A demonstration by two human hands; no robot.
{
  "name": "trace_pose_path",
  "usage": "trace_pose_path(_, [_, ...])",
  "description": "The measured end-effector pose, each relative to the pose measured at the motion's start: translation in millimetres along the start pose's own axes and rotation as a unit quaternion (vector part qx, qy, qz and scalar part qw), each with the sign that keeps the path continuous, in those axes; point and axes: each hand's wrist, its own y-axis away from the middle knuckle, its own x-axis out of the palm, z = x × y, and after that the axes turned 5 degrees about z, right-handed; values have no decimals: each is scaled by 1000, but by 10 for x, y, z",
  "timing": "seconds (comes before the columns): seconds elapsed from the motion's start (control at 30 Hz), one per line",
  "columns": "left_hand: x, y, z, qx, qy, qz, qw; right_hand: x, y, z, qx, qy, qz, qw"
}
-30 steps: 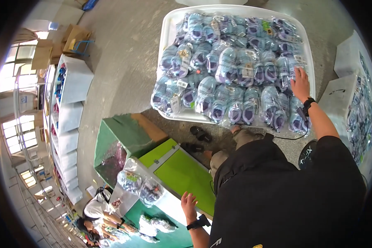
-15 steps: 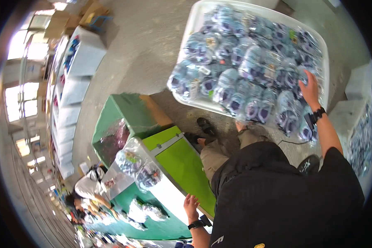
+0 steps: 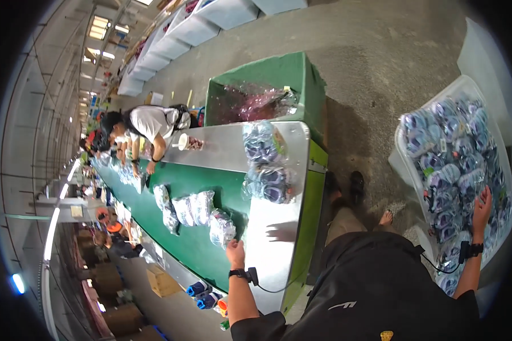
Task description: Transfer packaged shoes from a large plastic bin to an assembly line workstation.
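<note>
My left hand is over the near edge of the green conveyor belt, its fingers drawn together at the end of a clear-bagged pair of pale shoes. More bagged pairs lie further along the belt. On the metal end of the table sit two bagged pairs of light blue shoes, one behind the other. To the right, my right hand hovers over or rests on bagged blue shoes packed in a white bin; its fingers are apart and hold nothing.
Beyond the table end stands a green box with crumpled clear plastic inside. A person in a white shirt works at the belt's far side, near a clear cup. White bins line the back. Blue shoes lie by the near edge.
The view has swung left, so the belt is now central and the bin lies far right. My left hand has reached out over the belt to a bagged pair. My right hand stays at the bin.
</note>
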Motion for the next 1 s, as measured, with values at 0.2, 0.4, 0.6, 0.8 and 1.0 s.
trace_pose_path(0.2, [-377,-1098,580,56,-188,-130,972,780,-474,1732,-29,-2,82,996])
trace_pose_path(0.4, [-582,-1739,557,-28,-100,-34,994,1662,-534,3884,-212,72,217,950])
trace_pose_path(0.6, [-466,-1999,694,1,-19,72,997,2831,-305,5141,-241,-29,350,905])
trace_pose_path(0.8, [-257,-1946,1712,-132,5,177,975,4364,300,5854,-359,30,552,752])
trace_pose_path(1.0, [-128,-1261,793,-88,2,81,993,5138,777,5867,-275,167,621,715])
